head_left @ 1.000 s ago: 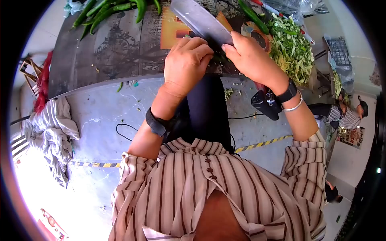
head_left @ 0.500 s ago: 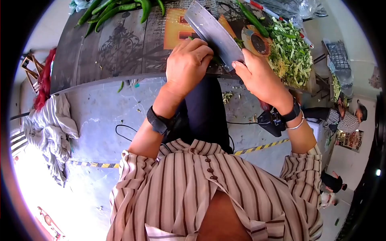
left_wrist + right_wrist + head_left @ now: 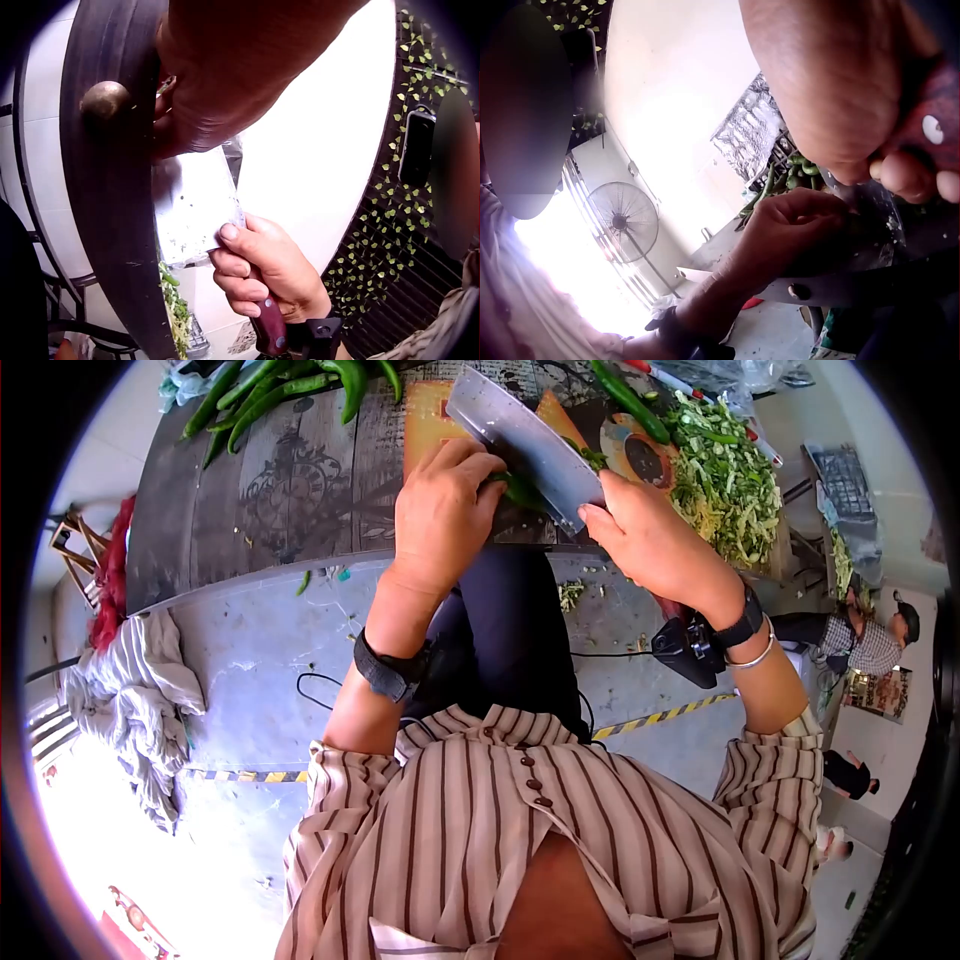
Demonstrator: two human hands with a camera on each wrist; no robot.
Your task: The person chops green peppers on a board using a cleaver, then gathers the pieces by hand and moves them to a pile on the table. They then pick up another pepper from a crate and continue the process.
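Observation:
My right hand [image 3: 665, 545] grips a broad cleaver [image 3: 525, 445] near its blade's heel; its dark red handle [image 3: 271, 327] shows in the left wrist view. The blade stands tilted over the table, just right of my left hand [image 3: 440, 510]. With curled fingers, my left hand holds a green pepper [image 3: 520, 492] against the tabletop, and part of the pepper lies beside the blade. In the right wrist view the left hand [image 3: 780, 232] is bent close to the cleaver, its fingertips in shadow.
Chopped green pieces [image 3: 725, 490] are heaped at the table's right, beside a whole pepper [image 3: 630, 402]. More long peppers [image 3: 270, 395] lie at the far left. A red-and-white marker-like stick [image 3: 690, 398] and clear plastic [image 3: 740, 375] are at the back right. The table's near edge [image 3: 300, 566] curves below my hands.
My left hand has shifted slightly left, and more of the green pepper shows beside it. The cleaver has moved right from its position a second ago, its blade turned more broadly into view.

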